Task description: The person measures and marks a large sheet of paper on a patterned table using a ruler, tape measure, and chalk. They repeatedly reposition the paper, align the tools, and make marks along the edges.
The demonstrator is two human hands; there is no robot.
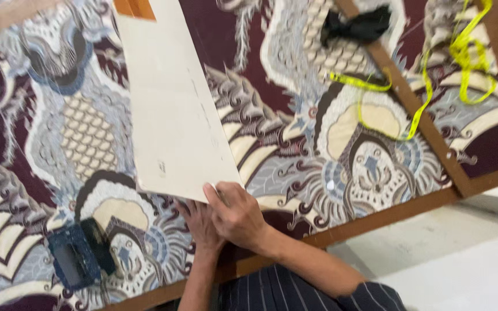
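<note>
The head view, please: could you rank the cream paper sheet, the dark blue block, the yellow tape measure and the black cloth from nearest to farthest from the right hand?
From the right hand:
1. Cream paper sheet, touching its fingers, just above.
2. Dark blue block, lower left on the patterned fabric.
3. Yellow tape measure, upper right.
4. Black cloth, top right.

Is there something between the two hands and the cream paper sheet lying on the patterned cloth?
Nothing visible. Both the right hand and left hand already touch the cream paper sheet at its near corner.
</note>
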